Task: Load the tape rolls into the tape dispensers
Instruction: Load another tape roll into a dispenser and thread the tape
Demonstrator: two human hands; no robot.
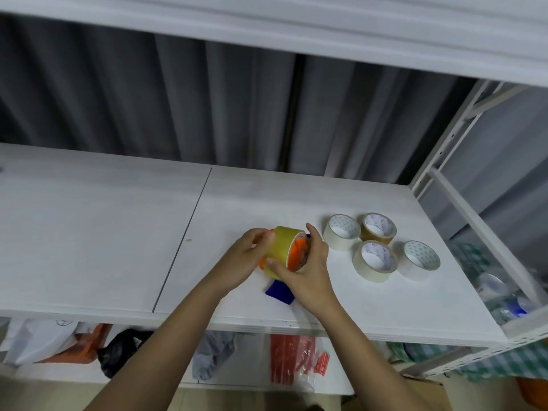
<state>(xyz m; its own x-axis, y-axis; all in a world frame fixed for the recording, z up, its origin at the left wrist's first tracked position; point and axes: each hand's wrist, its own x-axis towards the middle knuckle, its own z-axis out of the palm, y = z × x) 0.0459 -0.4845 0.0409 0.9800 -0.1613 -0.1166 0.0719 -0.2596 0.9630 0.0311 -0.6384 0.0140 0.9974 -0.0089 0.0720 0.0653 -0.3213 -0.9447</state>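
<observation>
**Both hands on a yellowish tape roll at an orange dispenser**

Printing shows inside the cores of the spare rolls, but it is too small and blurred to read.

The yellowish tape roll [284, 250] is translucent, stands on edge, and sits around the orange dispenser [298, 253], whose orange hub shows through the roll's open side. A dark blue part [280, 292], seemingly the dispenser's handle, pokes out just below the hands, close above the white bench [118, 232].

The left hand [246, 259] grips the roll's left side, fingers curled over its top and thumb on the tape face. The right hand [308, 271] holds the right side, thumb pressed on the roll's lower edge and fingers wrapped round the hub end.

Just to the right, four spare tape rolls lie flat on the bench in a tight cluster: a white one [341, 232], a brown one [379, 230], a cream one [374, 261] and another white one [421, 260].
</observation>
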